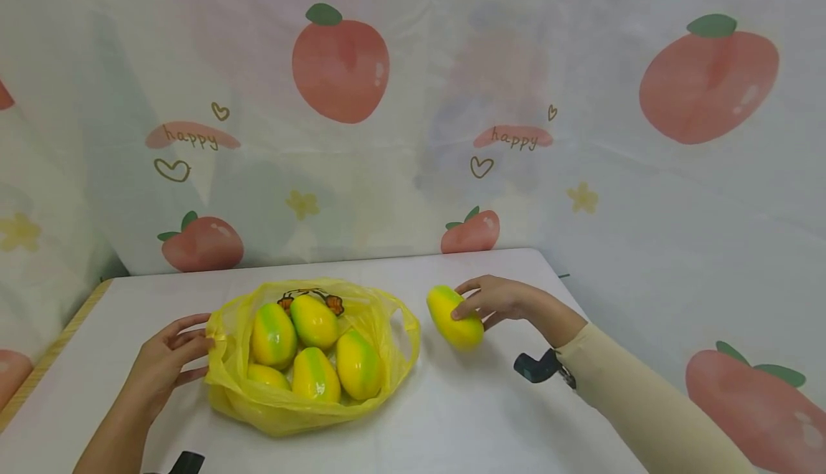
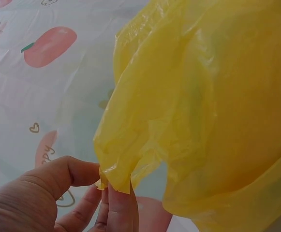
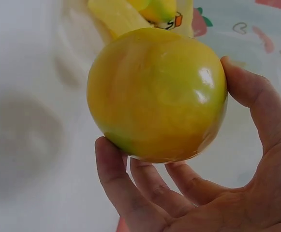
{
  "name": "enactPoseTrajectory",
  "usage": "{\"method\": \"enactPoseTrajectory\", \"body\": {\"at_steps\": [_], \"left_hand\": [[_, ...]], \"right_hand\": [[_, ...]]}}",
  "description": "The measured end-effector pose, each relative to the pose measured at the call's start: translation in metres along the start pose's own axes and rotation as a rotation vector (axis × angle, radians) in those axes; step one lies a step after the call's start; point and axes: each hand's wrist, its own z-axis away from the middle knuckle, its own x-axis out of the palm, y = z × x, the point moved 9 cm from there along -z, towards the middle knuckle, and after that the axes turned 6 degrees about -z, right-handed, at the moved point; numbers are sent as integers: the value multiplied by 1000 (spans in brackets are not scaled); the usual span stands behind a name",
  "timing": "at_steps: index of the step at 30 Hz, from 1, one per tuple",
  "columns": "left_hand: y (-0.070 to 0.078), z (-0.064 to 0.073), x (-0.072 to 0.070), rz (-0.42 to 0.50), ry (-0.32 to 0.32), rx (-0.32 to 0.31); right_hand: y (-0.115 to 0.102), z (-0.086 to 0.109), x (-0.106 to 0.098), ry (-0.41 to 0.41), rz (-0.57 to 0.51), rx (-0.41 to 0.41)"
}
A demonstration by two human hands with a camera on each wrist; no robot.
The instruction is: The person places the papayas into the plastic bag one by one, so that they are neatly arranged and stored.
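A yellow plastic bag [image 1: 284, 413] lies wide-mouthed on the table, with several yellow-green mangoes [image 1: 316, 322] inside. My left hand [image 1: 164, 359] pinches the bag's left edge between thumb and fingers; the left wrist view shows the gathered plastic [image 2: 116, 169] at the fingertips. To the right of the bag, my right hand [image 1: 497, 298] grips one mango [image 1: 454, 318] above the table. Up close, that mango [image 3: 157, 96] sits between the thumb and the curled fingers [image 3: 113, 164] of the right hand. A loop handle [image 1: 406, 334] of the bag stands at its right side.
The white table [image 1: 452, 416] ends at a curtain [image 1: 413, 173] printed with peaches, hearts and flowers. A dark wrist mount [image 1: 538, 366] is strapped to the right forearm. Another dark mount [image 1: 187, 463] shows by the left wrist.
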Motion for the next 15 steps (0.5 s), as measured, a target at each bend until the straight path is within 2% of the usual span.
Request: {"method": "enactPoseTrajectory", "body": {"at_steps": [15], "left_hand": [[-1, 0, 0, 7, -1, -7]], "right_hand": [[-69, -12, 23, -74, -42, -77]]}}
